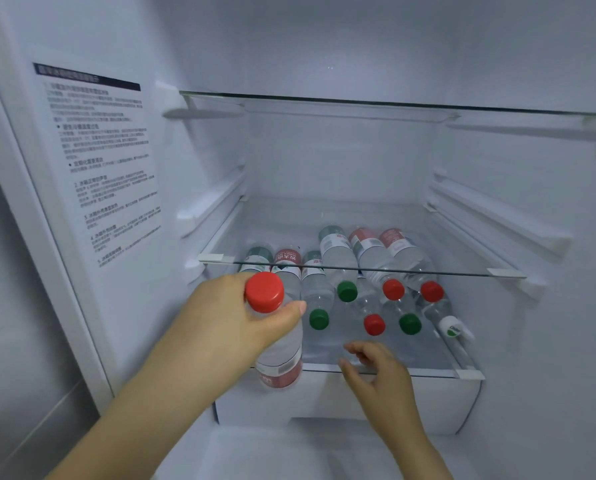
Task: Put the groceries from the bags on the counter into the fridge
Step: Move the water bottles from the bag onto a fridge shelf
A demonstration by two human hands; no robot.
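Head cam looks into the open fridge (341, 150). L hand (227, 317) holds a water bottle (281, 355) w/ a red cap, thumb and fingers curled round its neck. The bottle points cap-up toward the cam at the near left corner of the low glass shelf (435, 358). Can't tell if its bottom touches anything. R hand (376, 368) is at the near edge of that shelf, fingers loosely bent and a bit apart, holding nothing. On the low shelf lies a pile of bottles (369, 258) on their sides, caps facing near: some red, some green, one white at the right end. They sit in 2 layers, touching each other. A middle glass shelf (463, 273) is just above them. A white drawer (324, 403) sits under the low shelf. A sticker (99, 161) w/ small text is on the left wall.
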